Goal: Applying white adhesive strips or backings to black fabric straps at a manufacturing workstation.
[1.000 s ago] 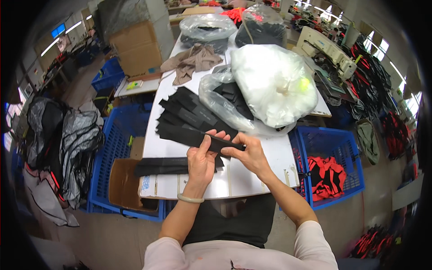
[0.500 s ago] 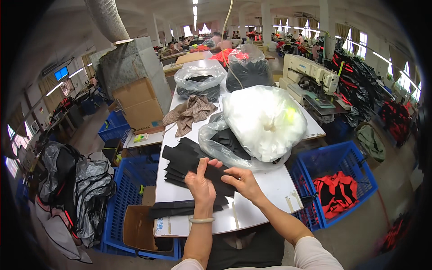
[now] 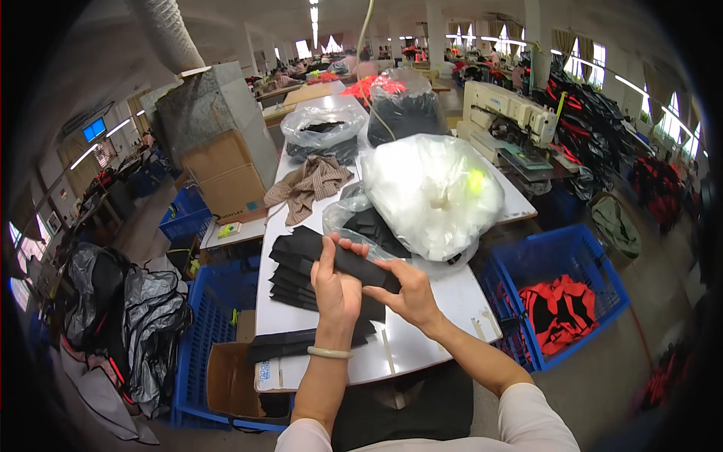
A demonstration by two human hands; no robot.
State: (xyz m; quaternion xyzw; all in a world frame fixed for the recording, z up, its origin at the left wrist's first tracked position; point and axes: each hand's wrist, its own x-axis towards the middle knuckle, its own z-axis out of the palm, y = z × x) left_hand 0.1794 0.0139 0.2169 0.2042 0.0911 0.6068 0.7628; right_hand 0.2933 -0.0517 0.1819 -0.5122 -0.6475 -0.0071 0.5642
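Note:
Over the white table [image 3: 410, 348], a strip of black fabric [image 3: 363, 267] is held between my two hands. My left hand [image 3: 337, 292] closes on it palm up, thumb raised on the near side. At the strip's right end, my right hand [image 3: 413, 298] pinches it between thumb and fingers. Fanned black fabric pieces [image 3: 292, 288] lie to the left of and under my left hand. Nearer the front edge sits another flat pile of black pieces [image 3: 280, 346], partly behind my left wrist. Just beyond my hands, a clear plastic bag [image 3: 337, 218] holds more black pieces.
A bulging white plastic bag [image 3: 433, 197] fills the table's right side. Behind are a checked cloth [image 3: 312, 184] and further bags [image 3: 322, 128]. Blue crates [image 3: 614, 297] flank the table, the right one holding red-and-black fabric. A sewing machine [image 3: 508, 109] stands at the back right.
Both hands have lifted the black strip slightly, and its right end is now tilted in my right hand's pinch. The whole view has shifted a little.

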